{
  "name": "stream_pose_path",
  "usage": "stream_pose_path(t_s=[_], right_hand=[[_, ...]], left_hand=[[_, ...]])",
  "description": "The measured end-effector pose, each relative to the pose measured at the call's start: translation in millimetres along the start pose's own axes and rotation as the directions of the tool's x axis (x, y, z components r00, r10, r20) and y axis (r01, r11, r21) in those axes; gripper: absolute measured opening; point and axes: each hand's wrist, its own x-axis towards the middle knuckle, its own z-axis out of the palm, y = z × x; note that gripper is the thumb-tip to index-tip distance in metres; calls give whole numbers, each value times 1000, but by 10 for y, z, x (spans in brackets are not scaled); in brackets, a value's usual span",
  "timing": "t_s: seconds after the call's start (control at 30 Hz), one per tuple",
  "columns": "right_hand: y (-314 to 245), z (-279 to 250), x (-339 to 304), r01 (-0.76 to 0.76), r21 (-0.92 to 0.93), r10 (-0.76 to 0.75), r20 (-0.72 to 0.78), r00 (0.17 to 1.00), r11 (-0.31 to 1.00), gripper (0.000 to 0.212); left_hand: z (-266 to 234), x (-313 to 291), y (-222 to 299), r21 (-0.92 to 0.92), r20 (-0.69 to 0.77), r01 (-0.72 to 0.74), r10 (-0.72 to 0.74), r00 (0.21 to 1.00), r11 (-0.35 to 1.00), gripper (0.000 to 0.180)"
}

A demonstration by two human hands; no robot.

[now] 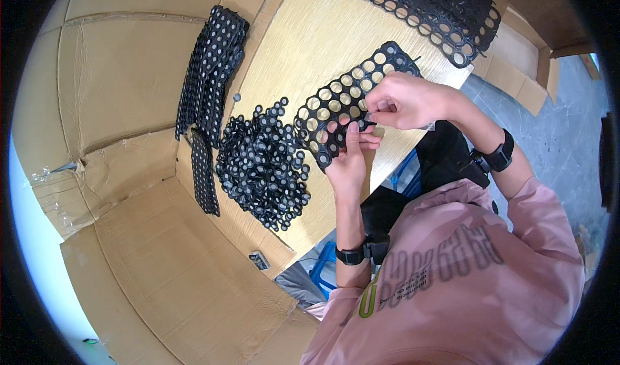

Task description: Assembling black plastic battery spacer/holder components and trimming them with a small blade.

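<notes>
A pale wooden tabletop (323,36) lies before me, bordered on the left and near side by flattened brown cardboard sheets (129,74). Grey floor (555,107) shows at the far right.

On the table, left of my hands, sits a heap of small black plastic rings (261,168). Further left, stacked black perforated plastic grids (210,74) lie partly on the cardboard, and a larger pile of the same grids (439,3) rests at the far edge.

I hold one black plastic grid panel with round holes (336,103) above the table, tilted, between both hands. My left hand (349,158) supports its near edge from below, fingers pressed together against the panel, thumb on top. My right hand (403,100) meets the panel's right edge, thumb and forefinger pinching a small black piece (373,110) there; whether it is loose or part of the panel I cannot tell.

Each wrist carries a black wristband (500,155).
</notes>
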Motion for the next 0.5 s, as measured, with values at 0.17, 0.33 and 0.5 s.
stream_pose_path(t_s=[0.17,0.33,0.5], right_hand=[[-33,23,-4,37,-100,-44,-66,997,994,16],[-56,80,-4,40,-113,-51,-104,993,993,17],[18,101,27,90,-53,-97,-152,984,995,16]], left_hand=[[-18,8,10,13,37,14,-15,999,1000,13],[10,-6,22,47,42,5,-7,999,999,12],[-35,4,46,72,24,-30,28,999,997,14]])
